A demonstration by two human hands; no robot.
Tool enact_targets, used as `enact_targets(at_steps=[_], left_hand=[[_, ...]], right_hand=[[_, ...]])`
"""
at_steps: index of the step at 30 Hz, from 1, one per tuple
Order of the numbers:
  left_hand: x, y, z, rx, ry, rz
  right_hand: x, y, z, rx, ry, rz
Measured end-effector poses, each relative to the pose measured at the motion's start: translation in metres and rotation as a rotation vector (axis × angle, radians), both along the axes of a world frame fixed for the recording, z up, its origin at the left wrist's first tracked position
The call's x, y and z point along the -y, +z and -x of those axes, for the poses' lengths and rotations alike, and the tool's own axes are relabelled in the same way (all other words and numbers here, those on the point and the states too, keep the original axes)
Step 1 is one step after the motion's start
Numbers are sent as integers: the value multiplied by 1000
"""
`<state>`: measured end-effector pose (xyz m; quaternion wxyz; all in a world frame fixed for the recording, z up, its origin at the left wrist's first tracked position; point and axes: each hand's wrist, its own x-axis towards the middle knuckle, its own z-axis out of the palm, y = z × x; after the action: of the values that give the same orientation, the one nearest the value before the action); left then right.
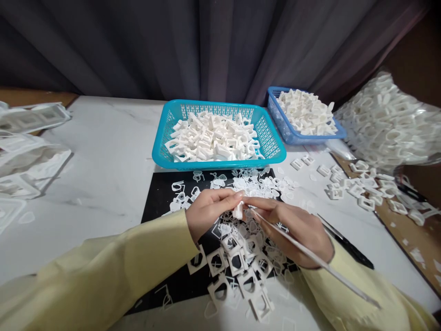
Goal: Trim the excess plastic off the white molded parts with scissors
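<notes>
The left hand (211,209), fingers nearly closed, pinches a small white part (238,210) above the black mat (151,202), in front of the teal basket (220,164). The right hand (294,232), fingers curled, grips a slender pale tool (310,253) whose tip is beside the part.

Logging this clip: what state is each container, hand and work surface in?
Left hand: pinching a small white piece
Right hand: gripping a slim white tool
Teal basket: uncovered, heaped
Blue basket: uncovered, heaped
Clear bag: bulging; closure unclear
Black mat: partly covered by white pieces
</notes>
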<state>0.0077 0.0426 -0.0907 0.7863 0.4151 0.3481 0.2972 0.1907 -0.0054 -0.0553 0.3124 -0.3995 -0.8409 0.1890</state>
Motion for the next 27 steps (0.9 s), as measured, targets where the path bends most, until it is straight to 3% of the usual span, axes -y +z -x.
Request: enact_targets(at_steps=[3, 8, 13, 19, 27], left_hand=[[0, 0, -1, -1, 0, 10], [-1, 0, -2, -15, -3, 8], [-2, 1, -3, -17, 1, 9], [-2, 4, -4, -24, -8, 41], [-1, 5, -3, -79, 19, 23]], right_hand=[[1, -1, 1, 38, 22, -66], [1, -1, 12, 232, -61, -310], [3, -7, 19, 317, 9, -479], [-1, -16, 16, 244, -26, -444], [-6, -4, -6, 27, -179, -167]])
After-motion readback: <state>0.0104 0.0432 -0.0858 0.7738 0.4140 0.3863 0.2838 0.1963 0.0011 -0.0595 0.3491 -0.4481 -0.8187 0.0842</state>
